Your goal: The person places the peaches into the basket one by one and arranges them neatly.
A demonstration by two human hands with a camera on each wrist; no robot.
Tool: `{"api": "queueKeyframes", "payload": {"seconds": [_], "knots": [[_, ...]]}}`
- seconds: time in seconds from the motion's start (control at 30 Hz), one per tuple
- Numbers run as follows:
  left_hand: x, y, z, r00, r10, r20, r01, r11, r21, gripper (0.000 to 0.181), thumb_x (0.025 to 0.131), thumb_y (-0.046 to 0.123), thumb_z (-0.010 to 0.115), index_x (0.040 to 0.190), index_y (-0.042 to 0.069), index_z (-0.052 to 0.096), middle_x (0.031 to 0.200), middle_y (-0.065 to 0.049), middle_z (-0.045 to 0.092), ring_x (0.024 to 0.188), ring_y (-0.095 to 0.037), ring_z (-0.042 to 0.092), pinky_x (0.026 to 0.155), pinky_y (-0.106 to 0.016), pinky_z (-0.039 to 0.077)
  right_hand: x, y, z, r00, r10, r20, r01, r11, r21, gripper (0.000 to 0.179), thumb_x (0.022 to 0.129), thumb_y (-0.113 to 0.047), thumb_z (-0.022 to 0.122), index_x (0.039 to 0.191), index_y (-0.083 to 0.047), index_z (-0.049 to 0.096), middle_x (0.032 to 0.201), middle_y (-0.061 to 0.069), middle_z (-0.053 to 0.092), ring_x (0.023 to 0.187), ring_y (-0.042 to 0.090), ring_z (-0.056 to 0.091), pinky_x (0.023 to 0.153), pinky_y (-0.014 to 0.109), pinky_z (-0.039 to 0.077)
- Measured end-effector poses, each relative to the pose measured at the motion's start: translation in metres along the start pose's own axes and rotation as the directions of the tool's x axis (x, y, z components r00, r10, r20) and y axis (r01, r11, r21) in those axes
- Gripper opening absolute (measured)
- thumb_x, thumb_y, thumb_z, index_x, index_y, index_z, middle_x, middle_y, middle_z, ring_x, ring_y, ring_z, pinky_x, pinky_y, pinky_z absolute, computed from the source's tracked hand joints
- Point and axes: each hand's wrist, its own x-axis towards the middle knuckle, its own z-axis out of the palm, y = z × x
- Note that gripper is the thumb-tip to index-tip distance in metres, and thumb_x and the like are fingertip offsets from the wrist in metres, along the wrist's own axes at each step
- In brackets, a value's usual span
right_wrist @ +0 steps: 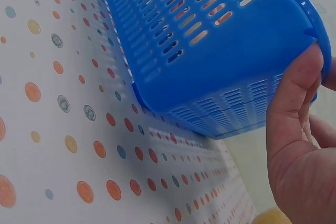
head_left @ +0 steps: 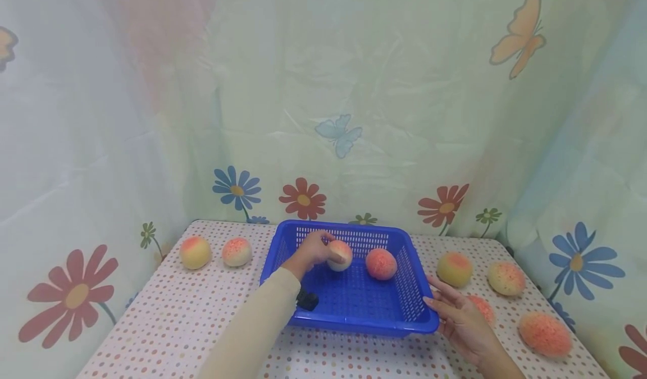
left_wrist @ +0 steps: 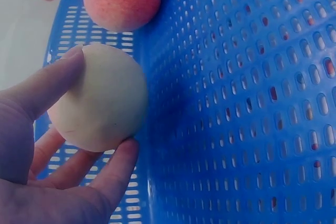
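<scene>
A blue plastic basket (head_left: 349,324) with slotted walls stands on the table. My left hand (head_left: 312,251) reaches inside it and holds a pale peach (left_wrist: 107,98) near the far wall, thumb on one side and fingertips curled on the other. Beside that fruit lies a redder peach (head_left: 381,264), also in the basket. At the basket's right side, my right hand (head_left: 462,322) grips the rim near the front corner. Its thumb (right_wrist: 302,69) presses the outer wall just under the rim, and the other fingers are partly hidden behind it.
On the table's left lie a yellow peach (head_left: 195,252) and a speckled peach (head_left: 237,252). Right of the basket are a yellow peach (head_left: 455,269), a speckled one (head_left: 506,278), a large reddish one (head_left: 546,334) and one (head_left: 482,309) partly behind my right hand. A printed curtain (head_left: 394,115) encloses the table.
</scene>
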Motion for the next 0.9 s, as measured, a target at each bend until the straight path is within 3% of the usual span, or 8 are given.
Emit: {"api": "queueKeyframes", "payload": {"seconds": [0.3, 0.47, 0.57, 0.73, 0.9], "knots": [[0.006, -0.005, 0.005, 1.000, -0.016, 0.003, 0.016, 0.999, 0.033, 0.053, 0.075, 0.015, 0.090, 0.120, 0.007, 0.063, 0.116, -0.014, 0.065, 0.106, -0.031, 0.061, 0.098, -0.048, 0.055, -0.001, -0.001, 0.000, 1.000, -0.001, 0.001, 0.001, 1.000, -0.004, 0.064, 0.102, -0.021, 0.064, 0.159, -0.027, 0.035, 0.113, -0.004, 0.068, 0.105, 0.016, 0.072, 0.094, 0.036, 0.061], [0.007, -0.008, 0.007, 1.000, 0.015, -0.002, -0.015, 0.998, 0.054, 0.054, 0.073, 0.011, 0.091, 0.118, 0.004, 0.063, 0.113, -0.015, 0.065, 0.104, -0.031, 0.062, 0.095, -0.049, 0.056, -0.001, 0.000, -0.001, 1.000, -0.007, 0.001, 0.007, 1.000, 0.018, 0.043, 0.102, -0.019, 0.064, 0.139, -0.039, 0.054, 0.110, -0.005, 0.068, 0.102, 0.014, 0.073, 0.091, 0.034, 0.062], [0.009, -0.010, 0.008, 1.000, 0.019, -0.006, -0.019, 0.998, 0.066, 0.054, 0.072, 0.012, 0.092, 0.117, 0.005, 0.063, 0.112, -0.014, 0.065, 0.103, -0.031, 0.062, 0.095, -0.049, 0.056, -0.001, 0.001, -0.002, 1.000, -0.013, 0.004, 0.013, 1.000, 0.029, 0.038, 0.102, -0.018, 0.064, 0.131, -0.042, 0.058, 0.108, -0.005, 0.068, 0.102, 0.014, 0.073, 0.091, 0.033, 0.062], [0.012, -0.011, 0.009, 1.000, 0.001, -0.006, 0.000, 0.997, 0.071, 0.056, 0.073, 0.015, 0.092, 0.119, 0.006, 0.062, 0.116, -0.015, 0.065, 0.105, -0.031, 0.062, 0.096, -0.049, 0.057, 0.000, 0.001, -0.002, 1.000, -0.013, 0.004, 0.013, 1.000, 0.022, 0.042, 0.102, -0.019, 0.064, 0.137, -0.039, 0.054, 0.109, -0.005, 0.067, 0.102, 0.014, 0.073, 0.091, 0.034, 0.062], [0.012, -0.011, 0.009, 0.999, -0.038, 0.014, 0.037, 0.998, 0.057, 0.066, 0.076, 0.020, 0.092, 0.131, 0.007, 0.059, 0.128, -0.017, 0.063, 0.105, -0.032, 0.067, 0.091, -0.047, 0.061, 0.000, 0.001, -0.001, 1.000, -0.010, -0.004, 0.010, 1.000, 0.016, 0.048, 0.102, -0.019, 0.064, 0.145, -0.036, 0.050, 0.110, -0.005, 0.066, 0.103, 0.014, 0.072, 0.091, 0.034, 0.062]]}}
